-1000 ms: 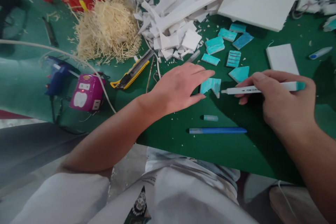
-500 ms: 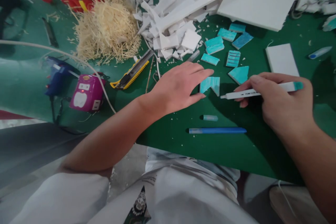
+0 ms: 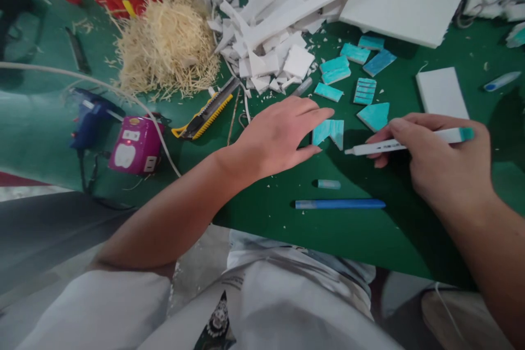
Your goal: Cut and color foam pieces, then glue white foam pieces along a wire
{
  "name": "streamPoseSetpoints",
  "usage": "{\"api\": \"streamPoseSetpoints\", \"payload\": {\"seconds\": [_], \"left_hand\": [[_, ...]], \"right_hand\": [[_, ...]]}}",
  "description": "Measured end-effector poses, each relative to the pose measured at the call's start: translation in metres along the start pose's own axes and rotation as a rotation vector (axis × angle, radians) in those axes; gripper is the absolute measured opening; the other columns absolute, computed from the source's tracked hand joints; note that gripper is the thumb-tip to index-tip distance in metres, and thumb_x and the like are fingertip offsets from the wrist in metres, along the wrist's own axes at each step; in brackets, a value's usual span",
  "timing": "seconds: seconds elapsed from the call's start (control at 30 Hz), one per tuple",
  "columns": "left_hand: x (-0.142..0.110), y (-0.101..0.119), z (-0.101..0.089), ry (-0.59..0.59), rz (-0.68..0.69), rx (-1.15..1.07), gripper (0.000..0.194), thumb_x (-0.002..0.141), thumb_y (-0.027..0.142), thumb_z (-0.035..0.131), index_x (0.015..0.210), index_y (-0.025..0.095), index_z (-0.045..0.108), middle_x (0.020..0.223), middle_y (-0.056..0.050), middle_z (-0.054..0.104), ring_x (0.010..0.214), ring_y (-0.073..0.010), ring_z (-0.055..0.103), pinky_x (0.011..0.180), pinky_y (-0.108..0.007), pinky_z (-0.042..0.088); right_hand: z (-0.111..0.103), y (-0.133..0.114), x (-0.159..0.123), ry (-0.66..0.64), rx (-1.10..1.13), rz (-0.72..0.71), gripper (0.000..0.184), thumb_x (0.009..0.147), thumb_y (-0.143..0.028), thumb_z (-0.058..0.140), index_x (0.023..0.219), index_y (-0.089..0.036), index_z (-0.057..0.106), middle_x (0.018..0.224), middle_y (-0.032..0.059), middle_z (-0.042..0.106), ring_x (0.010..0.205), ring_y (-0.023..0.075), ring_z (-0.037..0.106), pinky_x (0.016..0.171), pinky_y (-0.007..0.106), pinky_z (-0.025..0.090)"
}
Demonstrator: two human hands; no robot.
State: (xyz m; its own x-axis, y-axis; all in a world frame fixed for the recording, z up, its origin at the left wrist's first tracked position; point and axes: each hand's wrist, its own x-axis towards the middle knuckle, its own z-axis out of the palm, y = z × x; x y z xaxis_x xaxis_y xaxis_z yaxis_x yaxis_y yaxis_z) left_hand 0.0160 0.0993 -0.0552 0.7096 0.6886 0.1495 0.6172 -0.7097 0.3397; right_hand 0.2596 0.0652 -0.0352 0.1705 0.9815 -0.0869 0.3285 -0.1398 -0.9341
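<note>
My left hand (image 3: 283,132) reaches in from the left, with the thumb and index finger around the left end of a small teal-coloured foam piece (image 3: 328,130). This piece has a notched, pointed right end, and its left part is hidden by my fingers. A white marker (image 3: 379,146) with a teal end is gripped in my right hand (image 3: 447,158). Its tip points left, just beside the piece's lower right corner. Close by lie a pointed teal piece (image 3: 375,116) and a striped teal block (image 3: 365,91). Below are a marker cap (image 3: 328,184) and a blue marker (image 3: 340,204).
A yellow box cutter (image 3: 205,114) lies left of my hand, near a pink power adapter (image 3: 136,145) and a blue glue gun (image 3: 92,117). White foam scraps (image 3: 266,63), straw shreds (image 3: 172,44) and a large foam board (image 3: 410,0) fill the back. A white block (image 3: 442,93) sits right.
The marker tip has shifted slightly down from beside the notched piece's right edge, and that piece has moved a little. Over the last half second both hands stay nearly still.
</note>
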Motion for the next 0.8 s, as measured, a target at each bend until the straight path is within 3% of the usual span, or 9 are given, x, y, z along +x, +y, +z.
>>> {"api": "streamPoseSetpoints", "payload": {"seconds": [0.17,0.27,0.4,0.47,0.53,0.7,0.8], "left_hand": [[-0.0003,0.0003,0.0000,0.000,0.011,0.009,0.054,0.101,0.026,0.072,0.152,0.010,0.060,0.140,-0.015,0.071,0.131,-0.0295,0.067,0.112,-0.042,0.056],[-0.0001,0.0008,-0.0008,0.004,0.018,0.015,0.055,0.101,0.026,0.073,0.152,0.009,0.060,0.139,-0.015,0.071,0.130,-0.0296,0.068,0.111,-0.041,0.056],[0.0004,0.0015,-0.0028,-0.008,0.008,0.016,0.054,0.101,0.025,0.072,0.152,0.009,0.061,0.140,-0.017,0.071,0.131,-0.0304,0.067,0.111,-0.041,0.056],[0.0001,0.0008,-0.0029,-0.016,0.004,0.002,0.053,0.102,0.025,0.071,0.152,0.010,0.060,0.142,-0.017,0.071,0.132,-0.0307,0.067,0.112,-0.042,0.056],[-0.0008,-0.0006,-0.0021,-0.020,0.015,-0.030,0.052,0.104,0.024,0.067,0.154,0.013,0.058,0.145,-0.016,0.070,0.137,-0.0299,0.065,0.116,-0.044,0.054],[-0.0029,-0.0007,-0.0004,0.022,0.069,-0.091,0.057,0.102,0.008,0.049,0.158,0.013,0.051,0.162,-0.016,0.059,0.153,-0.0270,0.054,0.129,-0.046,0.044],[-0.0022,0.0040,-0.0006,0.046,-0.012,-0.074,0.056,0.103,0.020,0.057,0.159,0.016,0.050,0.151,-0.015,0.064,0.142,-0.0304,0.060,0.122,-0.048,0.050]], "right_hand": [[-0.0010,0.0002,0.0011,-0.003,0.014,-0.018,0.027,0.084,-0.021,0.069,0.061,-0.027,0.080,0.051,-0.0014,0.068,0.046,0.0110,0.062,0.049,0.023,0.050],[-0.0023,0.0009,0.0017,-0.021,-0.016,-0.001,0.026,0.083,-0.020,0.069,0.060,-0.025,0.080,0.049,-0.0013,0.066,0.041,0.0106,0.057,0.044,0.023,0.045],[-0.0043,0.0023,0.0016,0.014,-0.009,-0.042,0.023,0.081,-0.027,0.074,0.059,-0.025,0.078,0.056,0.0003,0.071,0.043,0.0128,0.061,0.047,0.027,0.049],[-0.0050,0.0030,0.0018,-0.005,-0.022,-0.028,0.022,0.079,-0.027,0.073,0.057,-0.025,0.078,0.052,0.0004,0.068,0.040,0.0124,0.056,0.042,0.027,0.044],[-0.0049,0.0045,0.0025,0.007,-0.001,-0.030,0.022,0.077,-0.025,0.071,0.057,-0.025,0.077,0.050,0.0002,0.066,0.038,0.0126,0.054,0.040,0.027,0.040],[-0.0030,0.0091,0.0042,0.055,0.089,-0.080,0.019,0.079,-0.023,0.072,0.062,-0.024,0.078,0.057,-0.0003,0.071,0.042,0.0147,0.060,0.045,0.030,0.047],[-0.0026,0.0078,0.0032,0.038,0.071,-0.090,0.020,0.082,-0.023,0.070,0.063,-0.023,0.078,0.055,-0.0009,0.069,0.043,0.0139,0.061,0.046,0.029,0.047]]}}
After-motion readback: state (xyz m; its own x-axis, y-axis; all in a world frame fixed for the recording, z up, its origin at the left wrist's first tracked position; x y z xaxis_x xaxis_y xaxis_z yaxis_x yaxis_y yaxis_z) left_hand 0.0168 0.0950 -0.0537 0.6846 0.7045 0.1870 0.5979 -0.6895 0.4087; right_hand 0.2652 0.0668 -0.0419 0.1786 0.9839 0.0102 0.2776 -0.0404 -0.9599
